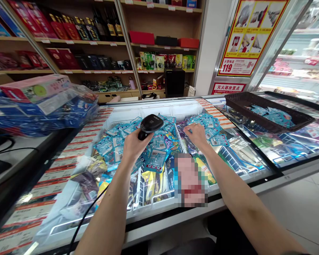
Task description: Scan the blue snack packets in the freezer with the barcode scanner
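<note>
My left hand (pixel 135 144) is wrapped round the handle of a black barcode scanner (pixel 152 122), whose head sits above a spread pile of blue flat packets (pixel 156 159). Several of these packets show white barcode labels. To the right, my right hand (pixel 197 134) hovers or rests beside a second, smaller pile of blue packets (pixel 210 124). Its fingers are curled in towards the thumb, and whether anything is between them cannot be made out. Both piles lie on the glass top of a chest freezer (pixel 159 102). A black cable (pixel 89 209) runs beside my left forearm.
A dark brown basket (pixel 303 122) with more blue packets stands on the freezer at right. Plastic-wrapped boxes (pixel 39 106) are stacked at left. Price labels (pixel 69 161) line the freezer top. Stocked shelves (pixel 82 42) rise behind. A pixelated patch covers part of the front.
</note>
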### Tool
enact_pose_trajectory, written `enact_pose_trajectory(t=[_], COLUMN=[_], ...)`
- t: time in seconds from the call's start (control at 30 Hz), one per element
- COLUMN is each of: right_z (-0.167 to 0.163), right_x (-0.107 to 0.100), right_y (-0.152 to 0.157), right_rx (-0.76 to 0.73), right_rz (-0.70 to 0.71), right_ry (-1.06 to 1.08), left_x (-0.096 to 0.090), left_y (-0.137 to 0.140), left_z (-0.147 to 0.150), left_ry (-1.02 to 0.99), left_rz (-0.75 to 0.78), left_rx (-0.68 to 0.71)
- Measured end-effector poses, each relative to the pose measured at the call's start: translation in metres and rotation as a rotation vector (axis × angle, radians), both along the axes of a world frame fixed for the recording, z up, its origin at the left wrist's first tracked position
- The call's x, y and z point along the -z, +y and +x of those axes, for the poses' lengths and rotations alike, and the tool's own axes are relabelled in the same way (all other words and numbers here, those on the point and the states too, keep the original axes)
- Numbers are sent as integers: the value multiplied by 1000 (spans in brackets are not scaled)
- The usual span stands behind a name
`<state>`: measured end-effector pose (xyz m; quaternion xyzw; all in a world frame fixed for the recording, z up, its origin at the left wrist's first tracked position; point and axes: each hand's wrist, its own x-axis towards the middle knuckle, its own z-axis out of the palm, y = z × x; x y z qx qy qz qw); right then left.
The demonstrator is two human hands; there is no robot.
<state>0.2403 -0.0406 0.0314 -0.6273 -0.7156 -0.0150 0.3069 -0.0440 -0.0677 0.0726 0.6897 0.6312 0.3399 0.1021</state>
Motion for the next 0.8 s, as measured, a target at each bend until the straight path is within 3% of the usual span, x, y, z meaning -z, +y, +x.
enact_pose_trajectory(t=[0.13,0.27,0.5,0.8], right_z=[-31,-60,-81,-46], right_x=[-7,-6,-5,7], right_y=[-10,-24,-36,-10], right_rx=[-397,-550,-470,-235], right_rz=[-190,-284,-206,-227], right_ry=[105,-15,-205,-12], left_x=[1,2,3,-1], left_y=[2,3,4,0], left_z=[-3,-3,-3,-2], left_ry=[-11,-3,9,8], left_rz=[27,36,43,-5], left_rx=[-28,-47,-48,-17])
